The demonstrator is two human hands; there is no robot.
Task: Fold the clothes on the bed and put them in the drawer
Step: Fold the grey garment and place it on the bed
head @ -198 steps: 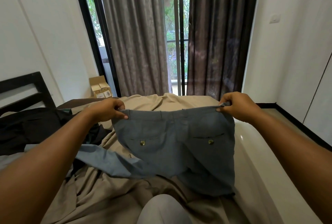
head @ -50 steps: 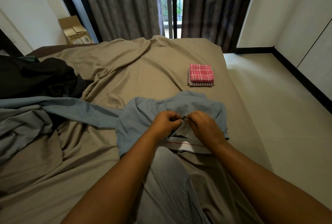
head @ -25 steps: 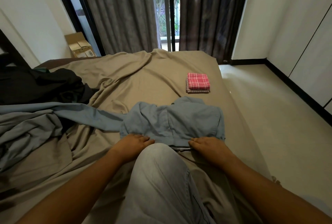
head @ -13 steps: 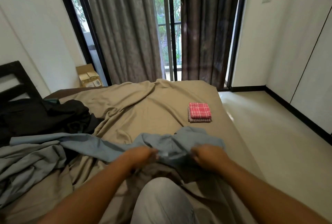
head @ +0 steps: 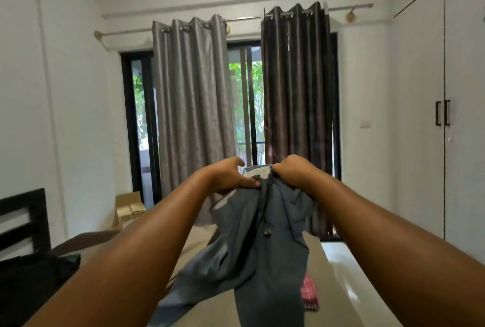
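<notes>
The left hand (head: pixel 231 177) pinches and the right hand (head: pixel 294 171) clenches the waistband edge of the grey-blue trousers (head: pixel 257 237), held high over the bed (head: pixel 210 308), legs hanging, the folded red cloth (head: pixel 308 291) near the bed's right edge

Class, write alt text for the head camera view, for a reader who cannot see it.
A left hand and right hand hold grey-blue trousers up by the waistband, the legs hanging down over a beige bed. A red checked cloth lies on the bed, partly hidden; grey curtains hang beyond.
</notes>
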